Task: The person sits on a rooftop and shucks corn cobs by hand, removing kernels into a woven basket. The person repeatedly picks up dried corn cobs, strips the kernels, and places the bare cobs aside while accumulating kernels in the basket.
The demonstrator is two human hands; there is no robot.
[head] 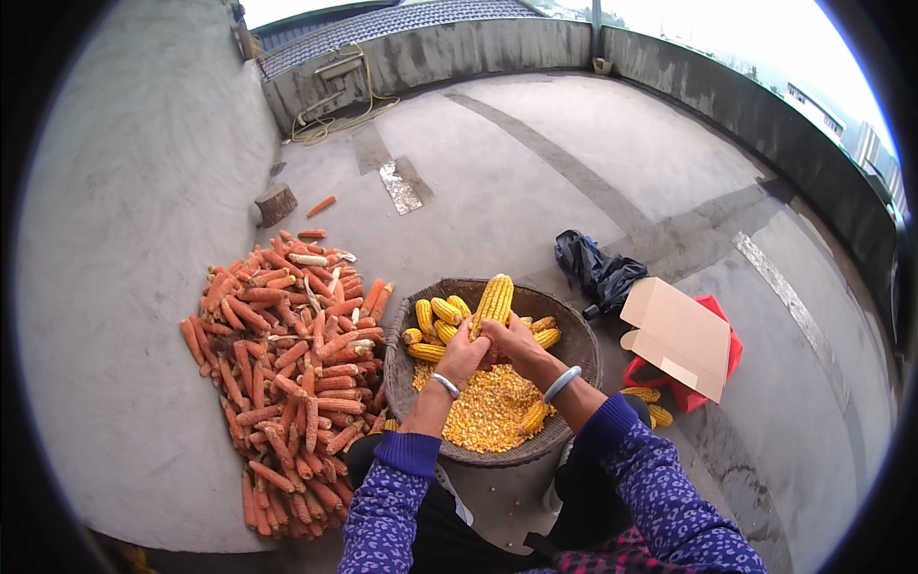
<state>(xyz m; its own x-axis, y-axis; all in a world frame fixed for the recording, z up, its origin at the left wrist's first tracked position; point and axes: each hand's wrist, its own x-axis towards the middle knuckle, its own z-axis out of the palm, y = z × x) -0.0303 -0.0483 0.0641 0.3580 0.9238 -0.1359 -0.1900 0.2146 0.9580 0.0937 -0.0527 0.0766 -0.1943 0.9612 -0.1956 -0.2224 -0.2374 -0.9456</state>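
Observation:
Both hands are together over a round woven basket (pixel 588 373). My left hand (pixel 462 354) grips the lower end of a yellow corn cob (pixel 493 300), which points up and away from me. My right hand (pixel 515 343) is closed around the same end, pressed against the left; the fingers are partly hidden. Whole yellow cobs (pixel 428 351) lie in the far part of the basket, on both sides of the hands. Loose corn kernels (pixel 488 416) cover its near part, with one cob (pixel 533 417) on them at the right.
A large heap of stripped reddish corn cobs (pixel 287 373) lies left of the basket. A wooden log stump (pixel 277 204) stands beyond it. To the right are a black plastic bag (pixel 599 269), a cardboard piece (pixel 678 333) over a red bag (pixel 733 351), and several yellow cobs (pixel 660 415).

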